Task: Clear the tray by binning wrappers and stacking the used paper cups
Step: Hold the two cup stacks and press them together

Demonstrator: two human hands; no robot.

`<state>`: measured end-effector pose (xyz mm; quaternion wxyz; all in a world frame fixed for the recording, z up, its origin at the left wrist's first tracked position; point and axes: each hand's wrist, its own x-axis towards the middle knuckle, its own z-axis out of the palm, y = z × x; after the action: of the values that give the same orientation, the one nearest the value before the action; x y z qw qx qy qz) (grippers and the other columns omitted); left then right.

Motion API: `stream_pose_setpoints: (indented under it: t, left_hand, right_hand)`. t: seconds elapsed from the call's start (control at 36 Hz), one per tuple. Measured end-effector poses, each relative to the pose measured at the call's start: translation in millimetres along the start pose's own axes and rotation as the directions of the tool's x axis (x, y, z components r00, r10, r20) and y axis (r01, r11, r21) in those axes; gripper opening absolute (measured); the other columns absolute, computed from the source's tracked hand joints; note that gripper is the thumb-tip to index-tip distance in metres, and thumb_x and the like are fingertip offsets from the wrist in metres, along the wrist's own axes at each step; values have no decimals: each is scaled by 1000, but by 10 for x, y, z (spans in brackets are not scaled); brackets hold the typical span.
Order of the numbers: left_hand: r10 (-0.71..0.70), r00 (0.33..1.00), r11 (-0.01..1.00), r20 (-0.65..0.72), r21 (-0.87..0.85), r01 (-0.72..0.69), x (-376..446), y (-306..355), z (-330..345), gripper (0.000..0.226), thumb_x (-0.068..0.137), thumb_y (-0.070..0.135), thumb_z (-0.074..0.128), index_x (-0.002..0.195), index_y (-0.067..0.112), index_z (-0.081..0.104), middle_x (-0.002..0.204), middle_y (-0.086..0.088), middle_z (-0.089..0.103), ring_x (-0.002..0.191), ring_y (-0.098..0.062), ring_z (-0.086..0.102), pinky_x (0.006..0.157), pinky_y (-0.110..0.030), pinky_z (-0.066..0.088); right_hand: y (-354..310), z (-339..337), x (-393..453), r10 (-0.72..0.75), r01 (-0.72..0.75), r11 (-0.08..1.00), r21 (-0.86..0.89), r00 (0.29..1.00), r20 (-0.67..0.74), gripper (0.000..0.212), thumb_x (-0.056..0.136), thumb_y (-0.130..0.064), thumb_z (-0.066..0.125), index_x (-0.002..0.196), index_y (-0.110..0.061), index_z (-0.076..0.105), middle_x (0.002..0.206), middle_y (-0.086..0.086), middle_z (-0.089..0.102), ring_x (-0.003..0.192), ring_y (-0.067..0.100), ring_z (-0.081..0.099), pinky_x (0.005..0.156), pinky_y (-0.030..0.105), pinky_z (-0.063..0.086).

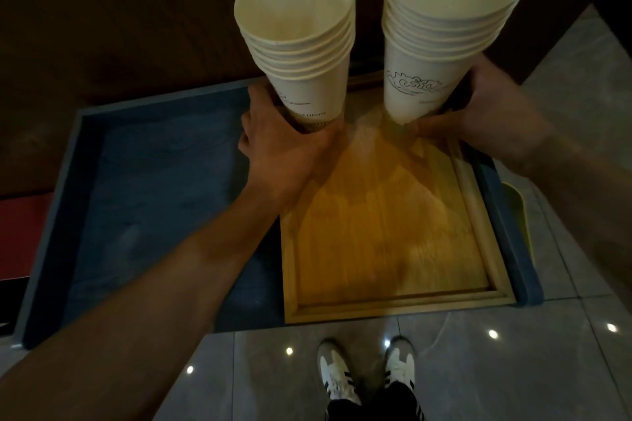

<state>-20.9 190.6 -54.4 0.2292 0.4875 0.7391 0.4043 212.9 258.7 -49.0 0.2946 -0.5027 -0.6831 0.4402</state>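
Note:
Two stacks of several nested white paper cups rise toward the camera. My left hand (pixel 284 150) grips the base of the left stack (pixel 301 44). At the base of the right stack (pixel 441 27) my right hand (pixel 485 113) is wrapped around it. Both stacks stand at or just above the far end of a wooden tray (pixel 386 308); their bottoms are hidden by my fingers. The tray's floor shows nothing else on it. No wrappers are in view.
The tray lies on the right part of a blue-grey rimmed tabletop (pixel 143 188). Dark wall panels stand behind. A red surface (pixel 20 232) is at the left, a yellow-green object (pixel 516 212) at the right. Grey floor tiles and my shoes (pixel 369 372) are below.

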Motion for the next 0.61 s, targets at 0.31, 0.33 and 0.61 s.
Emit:
stream_pose_setpoints:
  t: [0.31,0.33,0.61]
  left_hand:
    - [52,996,999,76,8,-53,54,-56,-86,79,62,55,80,107,69,16,112,33,38,131,-13,41,112,-53,33]
    - [58,995,998,84,14,-59,57,-62,-90,81,63,53,80,112,62,17,111,34,36,131,-13,40,112,-53,32]
    - [41,994,999,106,3,-42,25,-65,-107,98,61,51,79,140,35,25,137,11,44,135,-18,38,112,-54,32]
  right_hand:
    - [-58,113,-110,26,-39,995,-90,989,-143,99,58,-34,90,141,-29,35,143,2,44,130,18,43,109,44,39]
    - [-68,127,-119,22,-38,994,-101,988,-155,99,58,-36,89,140,-28,35,144,4,43,129,19,43,109,44,40]
    - [-89,92,-111,57,-62,993,-103,997,-51,115,51,-43,91,145,-31,25,151,2,33,142,22,28,113,52,33]
